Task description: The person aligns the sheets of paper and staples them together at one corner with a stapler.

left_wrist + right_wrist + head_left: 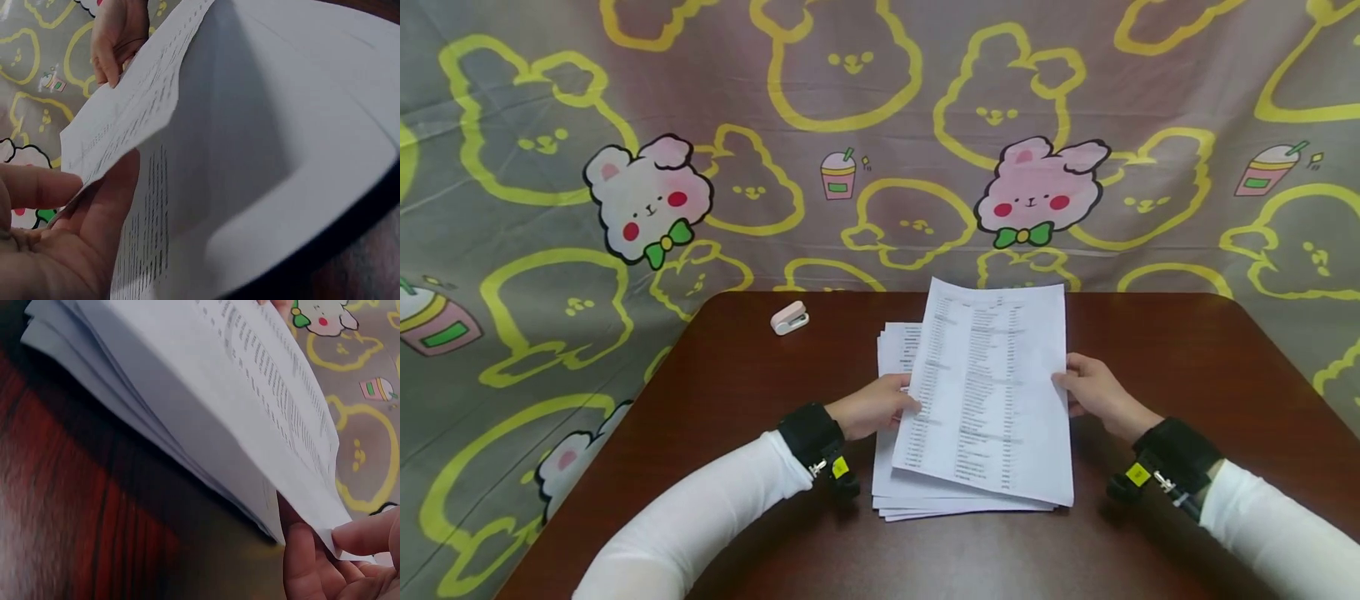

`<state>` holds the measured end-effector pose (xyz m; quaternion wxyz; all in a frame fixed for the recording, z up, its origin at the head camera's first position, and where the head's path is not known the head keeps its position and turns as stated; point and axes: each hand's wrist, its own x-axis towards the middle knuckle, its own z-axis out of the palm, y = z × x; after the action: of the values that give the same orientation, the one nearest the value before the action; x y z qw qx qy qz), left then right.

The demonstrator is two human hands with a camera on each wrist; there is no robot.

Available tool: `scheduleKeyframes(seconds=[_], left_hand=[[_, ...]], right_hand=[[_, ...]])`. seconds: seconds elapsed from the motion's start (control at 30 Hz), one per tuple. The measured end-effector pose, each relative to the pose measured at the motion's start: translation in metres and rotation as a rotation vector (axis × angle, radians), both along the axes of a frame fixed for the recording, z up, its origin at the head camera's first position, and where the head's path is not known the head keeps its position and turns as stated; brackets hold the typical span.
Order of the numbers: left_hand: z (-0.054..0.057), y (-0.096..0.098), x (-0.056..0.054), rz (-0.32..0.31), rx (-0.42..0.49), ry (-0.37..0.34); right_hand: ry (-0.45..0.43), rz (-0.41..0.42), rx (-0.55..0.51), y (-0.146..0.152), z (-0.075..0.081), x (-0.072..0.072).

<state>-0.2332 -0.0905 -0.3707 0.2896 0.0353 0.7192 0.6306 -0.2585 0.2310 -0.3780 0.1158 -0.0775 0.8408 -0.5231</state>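
A printed sheet of paper (988, 392) is lifted at a tilt over a stack of papers (898, 342) on the table. My left hand (872, 406) pinches its left edge, thumb on the printed face and fingers beneath, as the left wrist view shows. At the opposite edge my right hand (1097, 392) pinches the same sheet between thumb and fingers. In the right wrist view the sheet (262, 444) bends up from the stack (94, 381), whose lower layers fan out slightly. Much of the stack lies hidden under the raised sheet.
A small pale pink and white stapler (790, 318) sits at the back left of the dark brown table (760, 375). Behind the table hangs a grey curtain (917, 150) with cartoon bears and drinks. Each wrist wears a black camera strap.
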Motion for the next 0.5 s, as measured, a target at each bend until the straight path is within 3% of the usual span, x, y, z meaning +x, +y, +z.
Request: scheduleKeyframes(seconds=[0.23,0.5], left_hand=[[0.001,-0.018,0.003,-0.033,-0.010,-0.001],[-0.002,-0.029,0.002,-0.042,-0.145,0.027]], right_hand=[[-0.030,0.007,-0.017,-0.016,-0.003,-0.001],[-0.034,0.029,-0.031,-0.030,-0.006,-0.004]])
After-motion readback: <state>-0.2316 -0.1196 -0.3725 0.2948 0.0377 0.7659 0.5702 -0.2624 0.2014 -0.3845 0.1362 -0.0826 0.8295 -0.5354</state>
